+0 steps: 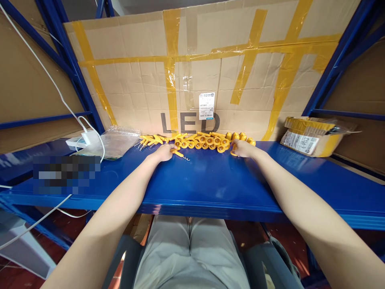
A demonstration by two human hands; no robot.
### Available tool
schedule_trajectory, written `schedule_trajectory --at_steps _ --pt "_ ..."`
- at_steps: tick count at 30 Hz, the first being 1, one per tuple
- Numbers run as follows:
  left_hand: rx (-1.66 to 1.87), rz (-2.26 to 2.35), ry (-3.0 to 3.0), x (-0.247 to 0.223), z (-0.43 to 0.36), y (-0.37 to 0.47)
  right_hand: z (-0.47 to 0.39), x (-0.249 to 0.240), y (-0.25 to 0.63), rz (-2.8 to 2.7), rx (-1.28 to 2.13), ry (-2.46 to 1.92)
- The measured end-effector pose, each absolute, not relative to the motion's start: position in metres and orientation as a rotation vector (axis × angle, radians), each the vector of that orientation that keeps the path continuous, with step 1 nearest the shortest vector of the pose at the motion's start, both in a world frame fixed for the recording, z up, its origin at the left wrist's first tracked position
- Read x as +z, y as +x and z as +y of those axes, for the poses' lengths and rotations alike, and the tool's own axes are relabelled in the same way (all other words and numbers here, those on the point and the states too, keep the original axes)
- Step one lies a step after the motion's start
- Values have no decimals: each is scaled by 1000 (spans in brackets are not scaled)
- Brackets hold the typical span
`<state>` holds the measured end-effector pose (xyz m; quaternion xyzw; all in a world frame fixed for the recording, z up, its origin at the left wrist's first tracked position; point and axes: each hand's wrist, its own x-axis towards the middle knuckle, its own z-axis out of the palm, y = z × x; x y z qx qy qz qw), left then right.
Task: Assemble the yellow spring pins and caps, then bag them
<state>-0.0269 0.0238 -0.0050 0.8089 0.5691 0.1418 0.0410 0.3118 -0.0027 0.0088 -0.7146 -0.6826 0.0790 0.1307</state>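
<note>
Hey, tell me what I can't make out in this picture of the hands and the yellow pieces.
All in the head view:
- Yellow spiral piece: one end hidden by the left hand.
- Yellow piece at the right hand: partly covered by fingers.
- Whatever lies under the pixelated patch.
- White label: fine print too small.
- Small box: contents hidden by its walls.

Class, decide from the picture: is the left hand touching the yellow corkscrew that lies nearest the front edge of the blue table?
Touching. The head view shows the left hand gripping one end of the yellow corkscrew, with no gap between them.
</note>
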Motion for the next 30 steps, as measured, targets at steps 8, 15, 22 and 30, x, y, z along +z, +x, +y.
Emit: schedule_trajectory --at_steps 8,15,22,30 --pt "448 1641 2308 4 10 -18 -3 9 311 -1978 246 -2068" --pt "412 1643 2301 6 5 -14 -6 11 308 -1961 243 -2090" --pt "488 1630 2264 6 3 -13 -11 16 306 -1920 284 -2145" --pt "538 1571 2368 6 3 -11 -13 22 303 -2004 139 -2185"
